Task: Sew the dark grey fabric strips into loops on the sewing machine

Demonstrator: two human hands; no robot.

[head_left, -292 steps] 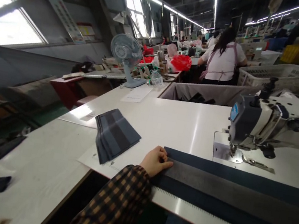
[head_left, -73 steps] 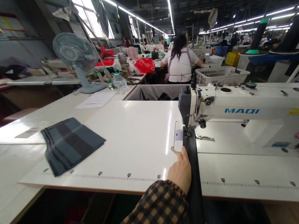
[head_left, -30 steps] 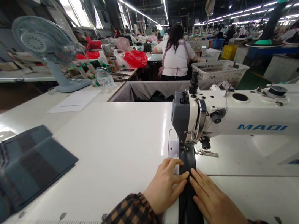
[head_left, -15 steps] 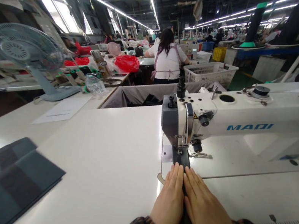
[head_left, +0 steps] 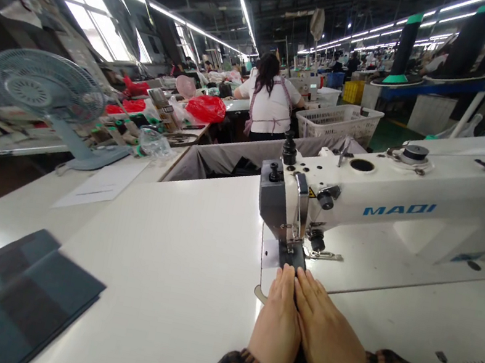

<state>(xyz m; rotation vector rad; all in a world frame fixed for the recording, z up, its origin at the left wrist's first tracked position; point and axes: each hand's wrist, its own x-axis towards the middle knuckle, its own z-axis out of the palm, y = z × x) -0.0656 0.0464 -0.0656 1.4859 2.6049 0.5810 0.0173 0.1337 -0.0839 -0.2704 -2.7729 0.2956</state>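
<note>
Dark fabric strip (head_left: 299,258) pressed under two flat hands

The left hand (head_left: 277,335) and right hand (head_left: 327,337) lie side by side on the smooth, narrow strip, touching along their inner edges. Their fingers are straight and close together, neither hand pinching nor curled around it; their tips rest just before the metal presser foot (head_left: 290,249). The strip runs beneath that foot and back between the wrists towards the person. Elasticated cuffs end the checked sleeves.

Around them stand the glossy white sewing machine (head_left: 391,192) and the smooth, pale tabletop (head_left: 156,247). Well to the left lies folded blue-grey cloth (head_left: 34,298) with darker bands, near a flat paper sheet (head_left: 101,185) and a round-caged plastic fan (head_left: 34,85).
</note>
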